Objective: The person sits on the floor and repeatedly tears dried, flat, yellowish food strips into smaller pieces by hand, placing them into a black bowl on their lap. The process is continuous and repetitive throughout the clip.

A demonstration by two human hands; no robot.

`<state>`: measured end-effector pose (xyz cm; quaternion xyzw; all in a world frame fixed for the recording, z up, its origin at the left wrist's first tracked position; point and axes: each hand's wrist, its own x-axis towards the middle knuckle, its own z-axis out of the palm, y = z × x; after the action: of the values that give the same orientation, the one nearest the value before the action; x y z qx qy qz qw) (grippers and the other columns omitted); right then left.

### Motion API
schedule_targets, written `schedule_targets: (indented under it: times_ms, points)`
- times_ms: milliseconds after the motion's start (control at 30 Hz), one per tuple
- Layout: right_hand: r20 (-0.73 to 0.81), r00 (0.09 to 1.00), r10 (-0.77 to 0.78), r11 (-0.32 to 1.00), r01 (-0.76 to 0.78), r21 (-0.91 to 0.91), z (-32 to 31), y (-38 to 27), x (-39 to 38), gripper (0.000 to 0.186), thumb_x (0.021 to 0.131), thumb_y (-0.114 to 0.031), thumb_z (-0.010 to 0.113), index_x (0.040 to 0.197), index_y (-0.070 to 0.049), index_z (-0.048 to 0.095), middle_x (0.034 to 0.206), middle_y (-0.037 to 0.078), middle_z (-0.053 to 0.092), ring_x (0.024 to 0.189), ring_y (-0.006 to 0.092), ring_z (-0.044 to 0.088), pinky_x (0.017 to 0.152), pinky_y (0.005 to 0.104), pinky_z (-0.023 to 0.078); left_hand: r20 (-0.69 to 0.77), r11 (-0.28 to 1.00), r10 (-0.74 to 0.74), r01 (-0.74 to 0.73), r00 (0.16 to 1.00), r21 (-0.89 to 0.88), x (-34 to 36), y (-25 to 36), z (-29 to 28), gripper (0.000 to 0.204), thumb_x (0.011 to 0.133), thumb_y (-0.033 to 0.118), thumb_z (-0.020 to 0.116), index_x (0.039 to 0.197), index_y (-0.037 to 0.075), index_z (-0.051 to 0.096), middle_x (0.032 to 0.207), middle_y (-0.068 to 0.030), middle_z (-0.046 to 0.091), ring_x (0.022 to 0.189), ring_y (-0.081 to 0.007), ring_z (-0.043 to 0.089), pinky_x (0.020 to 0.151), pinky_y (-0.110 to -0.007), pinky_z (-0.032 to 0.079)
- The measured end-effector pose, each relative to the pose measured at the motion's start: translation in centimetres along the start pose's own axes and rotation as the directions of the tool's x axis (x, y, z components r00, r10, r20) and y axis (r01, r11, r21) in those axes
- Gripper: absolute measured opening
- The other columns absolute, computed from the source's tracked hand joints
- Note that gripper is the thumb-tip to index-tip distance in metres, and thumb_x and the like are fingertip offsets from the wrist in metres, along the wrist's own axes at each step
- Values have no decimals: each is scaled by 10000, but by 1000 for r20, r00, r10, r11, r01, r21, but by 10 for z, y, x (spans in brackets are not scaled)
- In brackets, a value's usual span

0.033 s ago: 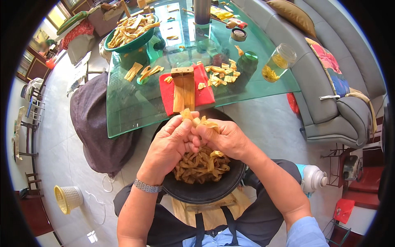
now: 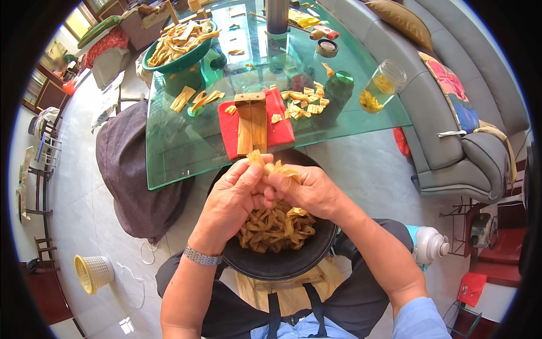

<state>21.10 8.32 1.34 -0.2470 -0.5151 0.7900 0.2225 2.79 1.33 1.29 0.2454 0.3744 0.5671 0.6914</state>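
Observation:
Both hands are raised over a black basin (image 2: 237, 260) of tangled brown dried strips (image 2: 274, 231). My left hand (image 2: 237, 192) pinches a pale tan strip (image 2: 255, 157) between thumb and fingers. My right hand (image 2: 302, 189), closed beside it, grips a crumpled tan strip (image 2: 288, 169); whether it is the same piece I cannot tell. Just beyond them a wooden block tool (image 2: 252, 121) lies on a red cloth (image 2: 279, 121) on the glass table (image 2: 175, 152). Small cut pale pieces (image 2: 305, 101) are scattered to its right.
A green basin (image 2: 183, 56) heaped with strips, a glass jar (image 2: 382, 87) and a dark cylinder (image 2: 278, 14) stand on the table. A grey sofa (image 2: 440, 147) is at right, a thermos (image 2: 429, 243) low right, a dark draped cover (image 2: 130, 164) and mesh bin (image 2: 93, 274) at left.

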Motion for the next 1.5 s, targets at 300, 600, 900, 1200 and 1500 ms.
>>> schedule_targets:
  times_ms: [300, 600, 900, 1200, 1500]
  points:
    - [114, 897, -426, 635, 387, -669, 8, 18, -2, 169, 994, -186, 688, 924, -36, 654, 747, 83, 638, 658, 205, 632, 610, 346, 502, -198, 999, 37, -43, 980, -23, 6, -5, 4, 267, 1077, 283, 610, 970, 43, 661, 857, -15, 662, 697, -94, 594, 663, -255, 498]
    - [275, 863, -424, 249, 403, -880, 22, 13, -11, 214, 937, -212, 717, 966, -25, 617, 667, 131, 627, 648, 292, 690, 569, 409, 533, -138, 987, -155, 149, 978, -54, 4, -3, -8, 237, 1059, 265, 626, 960, 50, 639, 872, -42, 656, 660, -90, 589, 580, -240, 482]
    - [-191, 969, -157, 958, 102, -269, 20, 24, 0, 304, 1046, -319, 642, 880, -65, 625, 657, 26, 546, 583, 115, 551, 539, 302, 450, -12, 991, -83, 81, 996, -104, 11, 5, -11, 291, 1086, 290, 581, 1156, 16, 651, 998, -62, 696, 841, -152, 672, 800, -316, 560]
    - [-41, 952, 304, 928, -286, 238, 9, 10, 12, 449, 1093, -485, 520, 883, -93, 587, 607, -73, 366, 498, 43, 311, 462, 233, 268, -3, 999, 38, -38, 999, -32, 8, 4, -9, 226, 1073, 174, 609, 1223, 5, 607, 1056, -76, 690, 903, -158, 686, 862, -322, 563]
    - [-28, 960, 279, 960, -278, 43, 2, 8, 17, 649, 1070, -620, 451, 1120, 9, 604, 594, -39, 399, 498, 76, 397, 470, 244, 327, -235, 814, 249, -71, 940, 577, 46, 36, -37, 233, 1041, 208, 669, 1129, -8, 669, 920, 8, 648, 824, -65, 567, 766, -232, 480]
